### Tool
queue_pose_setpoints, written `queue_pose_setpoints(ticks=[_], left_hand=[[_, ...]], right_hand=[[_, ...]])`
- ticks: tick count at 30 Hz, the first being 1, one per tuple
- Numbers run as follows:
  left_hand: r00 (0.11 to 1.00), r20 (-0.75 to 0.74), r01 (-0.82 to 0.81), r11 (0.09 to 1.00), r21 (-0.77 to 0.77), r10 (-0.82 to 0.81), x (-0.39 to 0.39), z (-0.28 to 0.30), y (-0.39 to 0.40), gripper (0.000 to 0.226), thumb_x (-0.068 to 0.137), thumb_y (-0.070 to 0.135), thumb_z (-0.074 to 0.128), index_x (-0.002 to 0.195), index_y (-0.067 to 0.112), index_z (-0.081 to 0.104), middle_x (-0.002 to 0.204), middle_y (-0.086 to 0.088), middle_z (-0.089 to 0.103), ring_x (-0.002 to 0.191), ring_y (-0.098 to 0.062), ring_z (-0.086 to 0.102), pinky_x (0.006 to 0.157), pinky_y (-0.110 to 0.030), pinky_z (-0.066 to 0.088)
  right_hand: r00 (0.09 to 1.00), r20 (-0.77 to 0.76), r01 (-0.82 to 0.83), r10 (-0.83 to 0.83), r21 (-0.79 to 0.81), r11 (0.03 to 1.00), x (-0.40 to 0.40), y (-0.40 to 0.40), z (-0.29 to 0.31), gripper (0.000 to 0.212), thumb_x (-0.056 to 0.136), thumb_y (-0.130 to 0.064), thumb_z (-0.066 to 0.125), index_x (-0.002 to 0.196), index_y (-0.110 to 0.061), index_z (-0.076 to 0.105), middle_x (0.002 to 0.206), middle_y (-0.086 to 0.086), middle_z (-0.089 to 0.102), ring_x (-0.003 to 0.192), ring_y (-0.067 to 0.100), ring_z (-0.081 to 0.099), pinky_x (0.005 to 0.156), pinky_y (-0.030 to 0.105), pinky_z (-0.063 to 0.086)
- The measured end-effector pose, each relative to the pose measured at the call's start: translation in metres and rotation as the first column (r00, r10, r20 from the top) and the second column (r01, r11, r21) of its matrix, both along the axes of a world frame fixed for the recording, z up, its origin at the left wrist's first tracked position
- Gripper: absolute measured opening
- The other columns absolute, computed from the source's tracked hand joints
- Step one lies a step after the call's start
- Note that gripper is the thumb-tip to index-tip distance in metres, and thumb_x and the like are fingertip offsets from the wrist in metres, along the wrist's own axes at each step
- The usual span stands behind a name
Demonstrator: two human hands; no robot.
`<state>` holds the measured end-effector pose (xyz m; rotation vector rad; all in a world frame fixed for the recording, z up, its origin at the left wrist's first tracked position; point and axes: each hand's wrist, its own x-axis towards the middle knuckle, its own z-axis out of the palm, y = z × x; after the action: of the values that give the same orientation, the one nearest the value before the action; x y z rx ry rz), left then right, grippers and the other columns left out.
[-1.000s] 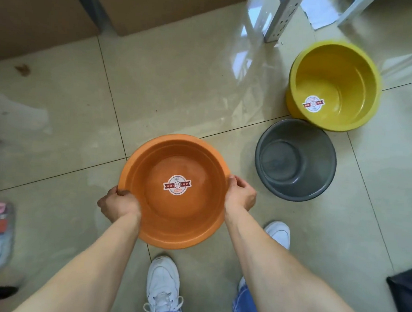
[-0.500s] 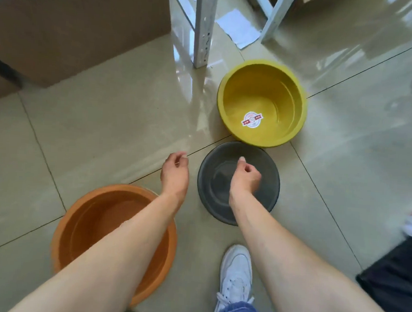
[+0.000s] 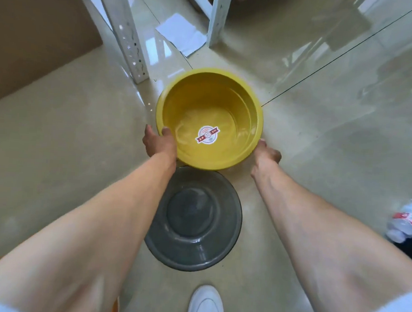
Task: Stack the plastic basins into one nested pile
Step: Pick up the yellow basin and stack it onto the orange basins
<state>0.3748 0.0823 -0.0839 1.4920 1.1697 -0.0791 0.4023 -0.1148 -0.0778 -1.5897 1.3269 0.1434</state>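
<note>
A yellow basin (image 3: 211, 96) with a round sticker inside stands on the tiled floor ahead of me. My left hand (image 3: 158, 143) grips its near-left rim, thumb inside the bowl. My right hand (image 3: 265, 156) is curled against its near-right rim. A dark grey basin (image 3: 192, 249) sits on the floor just nearer to me, its far edge tucked under the yellow one's near edge. Only a sliver of the orange basin (image 3: 115, 307) shows at the bottom, under my left arm.
White metal shelf legs (image 3: 129, 37) stand behind the yellow basin, with a sheet of paper (image 3: 182, 35) on the floor between them. A brown cardboard box (image 3: 34, 32) fills the upper left. My white shoe (image 3: 206, 305) is below the grey basin. A plastic-wrapped bundle (image 3: 408, 223) lies at right.
Both hands let go of the orange basin, passed over the grey one and reached forward to the yellow basin's rim. The view shifted right and forward.
</note>
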Motion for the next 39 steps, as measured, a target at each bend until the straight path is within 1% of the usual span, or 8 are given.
queue_pose_setpoints(ticks=[5,8,12,17,26,30,35,39], left_hand=[[0.998,0.007,-0.058,0.996,-0.070,0.058,0.027,-0.019,-0.001,0.046,0.097,0.025,0.042,0.142,0.017,0.041,0.141,-0.010,0.052,0.124,-0.032,0.054,0.108,-0.045,0.043],[0.992,-0.005,-0.129,0.984,-0.120,0.129,0.032,-0.026,0.000,0.039,0.096,0.022,0.041,0.134,0.017,0.049,0.128,-0.012,0.060,0.110,-0.031,0.060,0.099,-0.042,0.050],[0.980,-0.011,-0.197,0.970,-0.144,0.197,0.034,-0.028,-0.003,0.034,0.097,0.019,0.038,0.129,0.016,0.049,0.118,-0.009,0.061,0.094,-0.025,0.057,0.083,-0.033,0.050],[0.966,0.017,-0.252,0.951,-0.179,0.259,0.037,-0.009,-0.004,0.032,0.097,0.013,0.033,0.124,0.015,0.050,0.107,-0.007,0.058,0.092,-0.026,0.058,0.082,-0.035,0.053],[0.936,0.058,-0.335,0.927,-0.168,0.348,0.011,0.057,0.013,0.031,0.100,0.020,0.029,0.121,0.010,0.049,0.109,-0.007,0.053,0.092,-0.022,0.051,0.084,-0.034,0.045],[0.921,0.077,-0.375,0.922,-0.102,0.383,-0.020,0.088,0.035,0.026,0.100,0.022,0.031,0.110,0.008,0.049,0.117,-0.016,0.054,0.096,-0.022,0.049,0.083,-0.030,0.039],[0.927,0.036,-0.374,0.926,0.050,0.373,-0.093,0.112,0.083,0.045,0.100,0.033,0.030,0.129,0.007,0.054,0.137,-0.017,0.055,0.120,-0.032,0.052,0.104,-0.034,0.041],[0.877,-0.032,-0.477,0.876,0.070,0.480,-0.175,0.125,0.123,0.053,0.100,0.044,0.029,0.139,0.015,0.050,0.147,-0.012,0.048,0.134,-0.030,0.045,0.110,-0.033,0.034]], right_hand=[[0.999,0.046,-0.032,0.026,0.145,0.989,0.021,-0.009,-0.014,0.018,0.094,-0.021,0.055,0.104,-0.011,0.065,0.088,0.006,0.062,0.061,0.018,0.056,0.062,0.023,0.049],[0.994,0.107,-0.032,0.008,0.227,0.973,0.025,-0.005,-0.016,0.027,0.099,-0.016,0.047,0.118,-0.008,0.064,0.094,0.007,0.066,0.062,0.015,0.059,0.068,0.026,0.054],[0.993,0.111,0.006,-0.033,0.239,0.971,0.028,0.002,-0.014,0.031,0.101,-0.016,0.043,0.127,-0.010,0.058,0.118,0.014,0.068,0.088,0.024,0.062,0.094,0.043,0.055],[0.991,0.127,0.009,-0.037,0.211,0.978,0.035,0.005,0.001,0.034,0.102,-0.018,0.042,0.134,-0.011,0.055,0.118,0.012,0.067,0.090,0.022,0.059,0.094,0.036,0.052],[0.970,0.242,-0.006,-0.015,0.087,0.996,0.017,0.028,0.056,0.028,0.102,-0.022,0.041,0.120,-0.011,0.059,0.089,0.003,0.060,0.079,0.021,0.054,0.078,0.029,0.048],[0.958,0.284,0.017,-0.028,0.040,0.999,-0.008,0.054,0.079,0.021,0.101,-0.021,0.039,0.104,-0.014,0.059,0.093,0.006,0.055,0.082,0.021,0.049,0.074,0.027,0.041],[0.954,0.301,-0.028,0.007,0.063,0.998,-0.057,0.105,0.106,0.017,0.101,-0.025,0.041,0.092,-0.018,0.054,0.091,0.008,0.058,0.083,0.022,0.052,0.079,0.034,0.045],[0.954,0.274,-0.149,0.122,0.078,0.986,-0.120,0.152,0.117,0.026,0.100,-0.036,0.042,0.086,-0.017,0.054,0.080,0.006,0.061,0.071,0.023,0.053,0.066,0.029,0.043]])
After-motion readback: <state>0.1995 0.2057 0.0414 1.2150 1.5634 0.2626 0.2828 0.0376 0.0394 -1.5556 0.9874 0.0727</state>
